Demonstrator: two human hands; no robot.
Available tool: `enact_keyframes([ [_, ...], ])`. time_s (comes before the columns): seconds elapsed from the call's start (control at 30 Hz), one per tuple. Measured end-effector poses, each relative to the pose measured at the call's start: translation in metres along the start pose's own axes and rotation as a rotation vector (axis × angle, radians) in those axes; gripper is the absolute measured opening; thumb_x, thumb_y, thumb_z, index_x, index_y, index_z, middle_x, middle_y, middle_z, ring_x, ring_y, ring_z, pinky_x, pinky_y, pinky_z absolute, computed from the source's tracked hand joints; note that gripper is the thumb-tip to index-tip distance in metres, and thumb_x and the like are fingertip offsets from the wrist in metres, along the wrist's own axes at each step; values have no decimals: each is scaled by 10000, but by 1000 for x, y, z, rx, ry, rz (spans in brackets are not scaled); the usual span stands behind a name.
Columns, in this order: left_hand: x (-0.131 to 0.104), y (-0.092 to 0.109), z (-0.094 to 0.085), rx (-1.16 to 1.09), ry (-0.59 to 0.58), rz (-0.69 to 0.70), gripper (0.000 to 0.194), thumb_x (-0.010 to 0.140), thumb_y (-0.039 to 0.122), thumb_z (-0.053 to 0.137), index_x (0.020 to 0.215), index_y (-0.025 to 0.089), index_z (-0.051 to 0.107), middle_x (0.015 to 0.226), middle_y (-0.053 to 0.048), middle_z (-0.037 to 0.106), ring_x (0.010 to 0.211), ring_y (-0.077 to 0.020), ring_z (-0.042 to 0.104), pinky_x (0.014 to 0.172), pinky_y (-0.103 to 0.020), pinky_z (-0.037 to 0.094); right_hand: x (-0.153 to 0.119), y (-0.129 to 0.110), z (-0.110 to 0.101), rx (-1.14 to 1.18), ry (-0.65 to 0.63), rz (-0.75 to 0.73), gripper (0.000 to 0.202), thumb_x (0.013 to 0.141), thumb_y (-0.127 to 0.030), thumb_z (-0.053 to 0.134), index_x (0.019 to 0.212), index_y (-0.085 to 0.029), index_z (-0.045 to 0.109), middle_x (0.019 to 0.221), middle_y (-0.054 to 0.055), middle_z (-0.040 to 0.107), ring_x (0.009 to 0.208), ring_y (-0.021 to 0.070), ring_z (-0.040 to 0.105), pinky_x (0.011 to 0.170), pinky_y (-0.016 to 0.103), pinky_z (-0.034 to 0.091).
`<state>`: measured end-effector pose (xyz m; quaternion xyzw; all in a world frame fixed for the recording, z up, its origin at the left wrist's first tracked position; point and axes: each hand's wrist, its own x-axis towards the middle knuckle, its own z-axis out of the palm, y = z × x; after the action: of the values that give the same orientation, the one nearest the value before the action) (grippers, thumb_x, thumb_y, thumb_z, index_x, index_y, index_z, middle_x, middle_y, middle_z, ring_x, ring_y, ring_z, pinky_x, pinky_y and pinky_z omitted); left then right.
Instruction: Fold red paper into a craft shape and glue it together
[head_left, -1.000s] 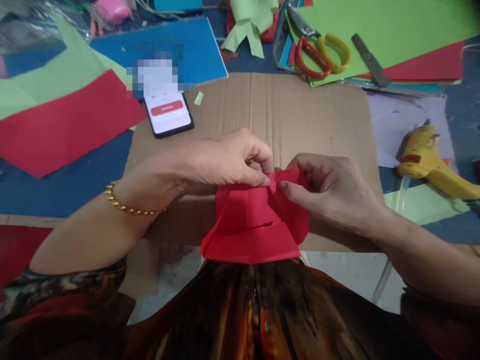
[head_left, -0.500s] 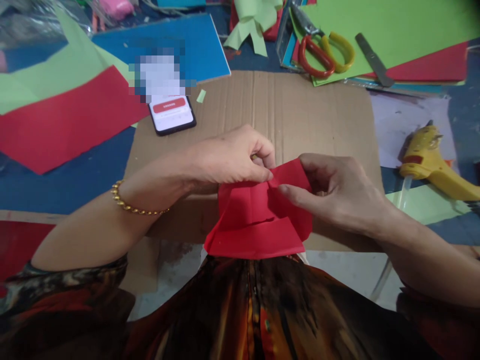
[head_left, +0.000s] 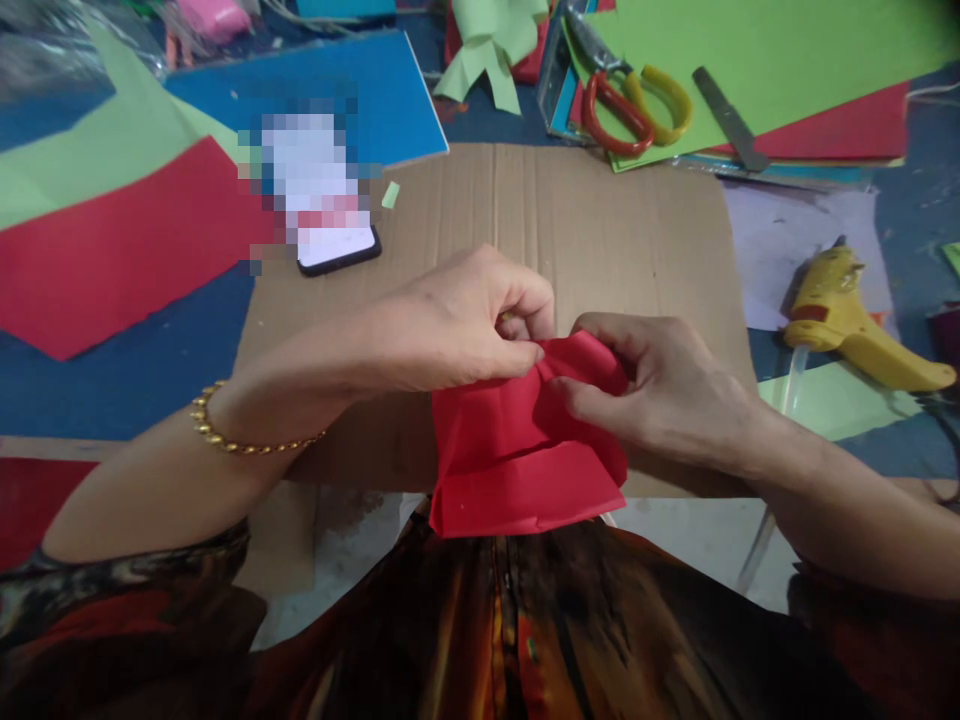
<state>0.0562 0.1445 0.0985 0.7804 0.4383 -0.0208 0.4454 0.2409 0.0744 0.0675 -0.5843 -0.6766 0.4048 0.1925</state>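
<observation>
A folded piece of red paper [head_left: 517,460] is held between my hands, just in front of my body and over the near edge of the cardboard sheet [head_left: 622,230]. My left hand [head_left: 465,325] pinches its top edge between thumb and curled fingers. On the right side, my right hand [head_left: 652,375] grips the paper, thumb on the near face and fingers behind it. The paper's lower part is folded into a wide flap. Its rear side is hidden from me.
A phone [head_left: 322,200] lies at the cardboard's upper left, beside red paper [head_left: 142,240]. Scissors [head_left: 637,110] and a metal blade [head_left: 727,120] rest on green sheets [head_left: 810,60] at upper right. A yellow glue gun [head_left: 847,320] lies at right, and a green paper bow [head_left: 495,50] at the back.
My right fingers have bent the paper's upper right corner over and inward. The lower flap has shifted slightly right and toward me. My left hand keeps its pinch. The whole view has shifted a little.
</observation>
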Motion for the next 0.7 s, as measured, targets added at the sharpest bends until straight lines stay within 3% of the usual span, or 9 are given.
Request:
enact_keyframes([
  [0.27, 4, -11, 1, -70, -4, 23, 95, 748, 80, 649, 731, 162, 695, 614, 36, 582, 541, -69, 500, 544, -230, 312, 1, -4, -1, -116, 113, 15, 271, 788, -231, 680, 678, -246, 433, 550, -59, 460, 505, 97, 389, 485, 284, 280],
  [0.5, 3, -11, 6, -64, 33, 96, 87, 784, 109, 624, 754, 156, 690, 649, 37, 549, 609, -71, 495, 598, -233, 329, -3, -1, 0, -19, -10, 80, 345, 874, -417, 677, 656, -233, 483, 574, -27, 508, 549, 119, 440, 476, 283, 298],
  [0.7, 1, -9, 6, -71, 27, 106, 72, 750, 107, 643, 736, 170, 675, 670, 29, 575, 630, -89, 512, 597, -241, 337, -3, 0, 1, 9, 10, 37, 359, 839, -332, 692, 623, -237, 422, 549, -43, 428, 522, 103, 387, 463, 282, 282],
])
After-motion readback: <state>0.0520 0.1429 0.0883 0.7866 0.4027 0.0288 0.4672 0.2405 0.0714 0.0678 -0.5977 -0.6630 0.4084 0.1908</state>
